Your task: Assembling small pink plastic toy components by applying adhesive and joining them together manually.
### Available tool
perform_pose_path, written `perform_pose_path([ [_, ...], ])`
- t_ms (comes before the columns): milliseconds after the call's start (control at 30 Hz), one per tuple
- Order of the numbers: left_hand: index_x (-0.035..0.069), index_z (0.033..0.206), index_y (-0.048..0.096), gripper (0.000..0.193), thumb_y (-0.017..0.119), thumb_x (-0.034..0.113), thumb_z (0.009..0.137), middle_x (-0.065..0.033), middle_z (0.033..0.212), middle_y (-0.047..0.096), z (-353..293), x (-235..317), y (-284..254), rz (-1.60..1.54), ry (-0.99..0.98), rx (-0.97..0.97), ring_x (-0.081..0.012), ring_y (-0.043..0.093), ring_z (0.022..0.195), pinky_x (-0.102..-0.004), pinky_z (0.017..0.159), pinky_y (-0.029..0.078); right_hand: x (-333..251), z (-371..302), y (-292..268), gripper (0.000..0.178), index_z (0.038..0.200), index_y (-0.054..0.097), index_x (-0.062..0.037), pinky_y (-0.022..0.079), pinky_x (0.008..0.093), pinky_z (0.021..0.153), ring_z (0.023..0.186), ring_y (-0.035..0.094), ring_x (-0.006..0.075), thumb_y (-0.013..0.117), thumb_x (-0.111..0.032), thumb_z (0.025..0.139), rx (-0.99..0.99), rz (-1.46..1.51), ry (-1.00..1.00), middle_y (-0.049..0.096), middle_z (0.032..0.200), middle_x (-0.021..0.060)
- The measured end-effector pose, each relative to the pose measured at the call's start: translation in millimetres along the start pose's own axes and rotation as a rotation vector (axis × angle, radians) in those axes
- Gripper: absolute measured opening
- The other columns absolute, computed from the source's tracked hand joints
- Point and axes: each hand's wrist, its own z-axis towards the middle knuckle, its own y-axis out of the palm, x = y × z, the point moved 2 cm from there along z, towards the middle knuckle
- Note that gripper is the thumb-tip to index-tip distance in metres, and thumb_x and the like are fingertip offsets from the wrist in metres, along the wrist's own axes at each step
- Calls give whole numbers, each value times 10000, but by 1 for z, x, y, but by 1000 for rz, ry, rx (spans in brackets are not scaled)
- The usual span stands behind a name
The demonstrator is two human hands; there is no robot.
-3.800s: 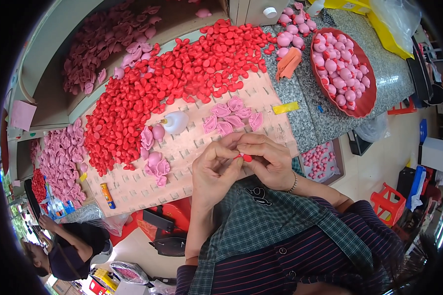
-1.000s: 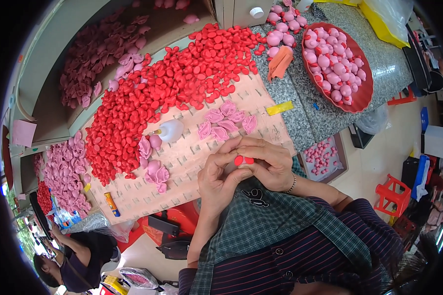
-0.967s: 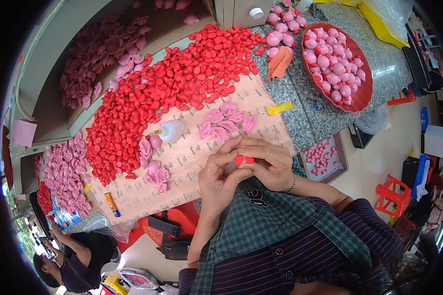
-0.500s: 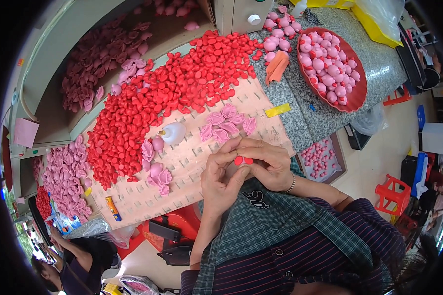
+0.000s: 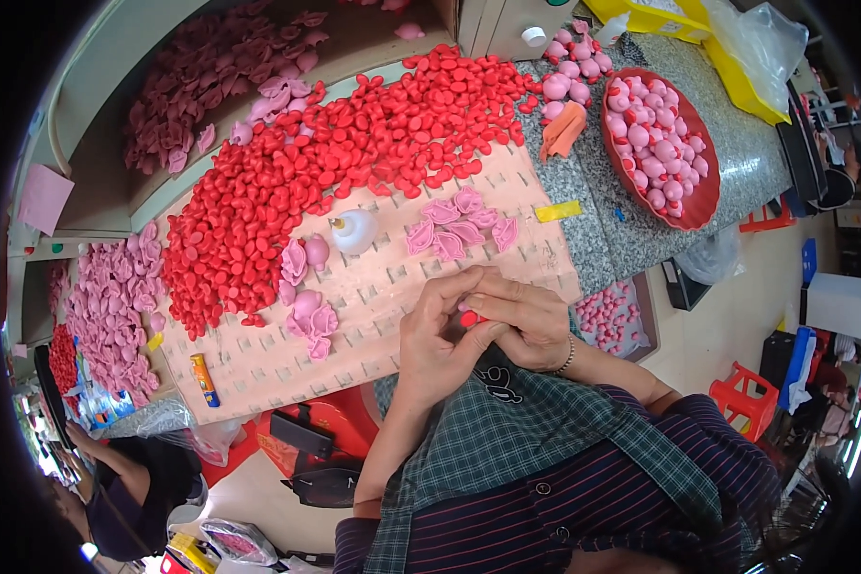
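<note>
My left hand [image 5: 434, 335] and my right hand [image 5: 534, 323] meet over the near edge of the board. Between their fingertips they pinch a small pink-and-red piece [image 5: 469, 319], mostly hidden by the fingers. Just beyond them lies a cluster of pink, folded, petal-like pieces [image 5: 461, 232]. A white squeeze bottle [image 5: 355, 231] with a narrow tip rests to the left of that cluster. Several pink ball-shaped pieces [image 5: 307, 304] and folded pieces lie left of my hands. A big heap of small red pieces [image 5: 335, 143] spreads across the far side of the board.
A red scalloped bowl [image 5: 706, 206] holds pink balls with red parts, at the right. An orange cloth [image 5: 562, 131] lies beside it. A yellow-and-blue tube [image 5: 204, 380] is at the board's left corner. A box of pink pieces [image 5: 652, 330] stands below. Another person [image 5: 124, 488] sits lower left.
My view has shifted a little. The piece has turned between my fingers: two red parts showed before, and now one red part with a bit of pink shows.
</note>
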Motion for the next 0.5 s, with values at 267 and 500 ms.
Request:
perform_pose_path([
  [267,-17,1341,497,513,709,-1,874,-191,1321,581,-1,6,0,149,21,0,-258,595,1210,-363,1009,491,-1,1,-3,318,1103,670,48,582,354,828,1000,711,304,682,108,791,-2,92,128,655,1205,268],
  [500,-13,1360,488,435,613,12,945,-218,1401,512,3,7,0,64,63,-61,-295,537,1288,-385,1063,447,3,-4,-6,268,1115,677,33,502,315,925,1086,638,208,699,53,849,86,440,425,650,1202,165],
])
